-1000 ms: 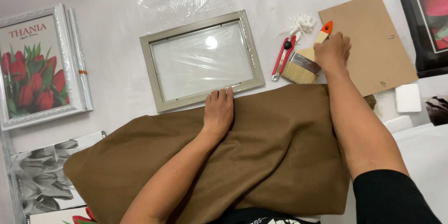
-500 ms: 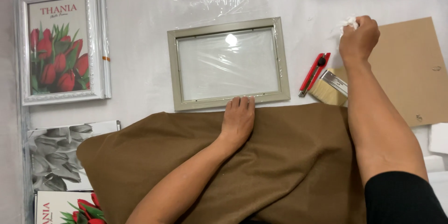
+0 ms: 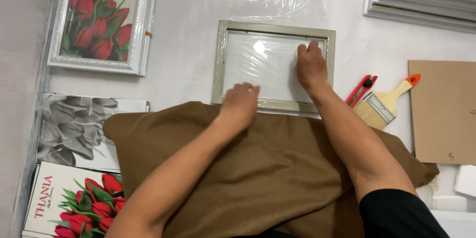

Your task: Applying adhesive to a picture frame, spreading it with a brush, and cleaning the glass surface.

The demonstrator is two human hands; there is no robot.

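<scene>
White tabletop (image 3: 188, 69) all round, and in the middle of it lies the beige picture frame (image 3: 273, 26), flat, glass pane (image 3: 265, 64) set in it. Right hand (image 3: 311, 65) is pressed palm-down on the pane's right side, fingers together and flat; whether it holds something small underneath, I cannot tell. Left hand (image 3: 239, 105) rests loosely curled on the frame's lower edge, holding nothing, steadying it. Brown cloth (image 3: 258, 168) is bunched under both forearms, touching the frame's near rail. Off to the right wait a red utility knife (image 3: 361, 90), a paintbrush (image 3: 384, 104) and a brown backing board (image 3: 444, 111), all untouched. By my reading the glass is being wiped; no print or backing is in the frame yet, so assembly looks barely begun.
</scene>
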